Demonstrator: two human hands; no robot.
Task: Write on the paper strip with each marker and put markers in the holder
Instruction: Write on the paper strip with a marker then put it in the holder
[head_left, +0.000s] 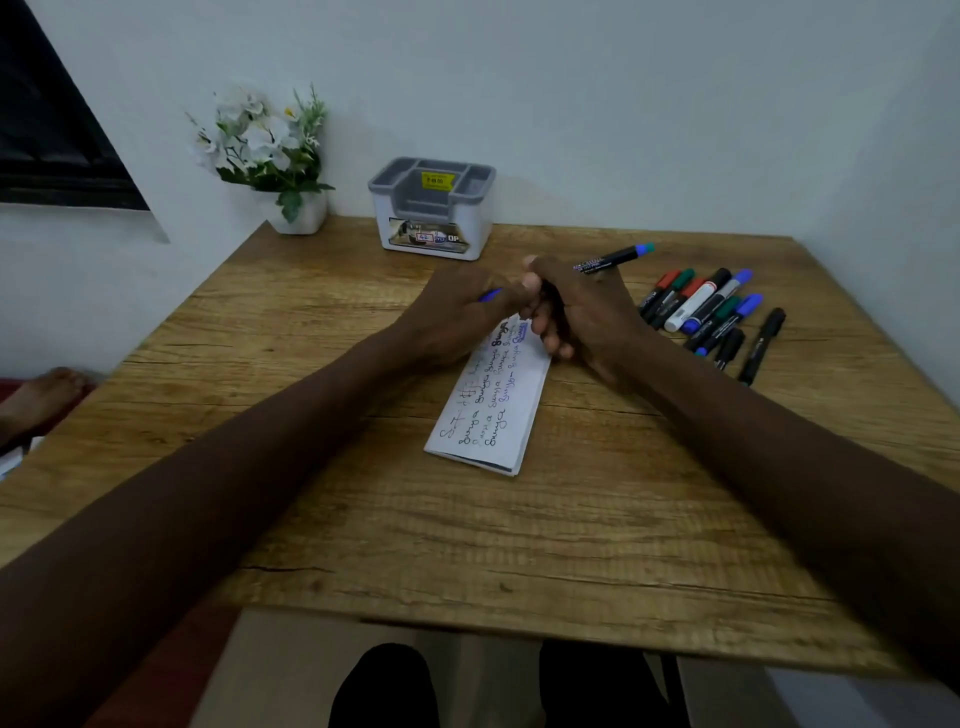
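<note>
The black marker with a blue end (613, 258) lay in the right hand (587, 312), its long axis running up and to the right, the blue end pointing away from the person toward the back right of the wooden table (311, 519). Its writing end was hidden inside the meeting of both hands. The left hand (457, 312) was clenched around a small blue piece (489, 295), probably the cap, so the coming move likely turned on bringing the two together along that axis. Both hands touched over the far end of the white folded paper strip (491, 410), which bore several lines of handwriting and lay lengthwise between the forearms.

The grey-and-white plastic holder (432, 210) stood beyond the hands, slightly to their left, near the wall, with no markers visible in it. A loose pile of markers (711, 317) lay right of the right hand, about ten by my count, though overlaps made this uncertain. One white pot of white flowers (270, 150) stood at the table's back left corner.
</note>
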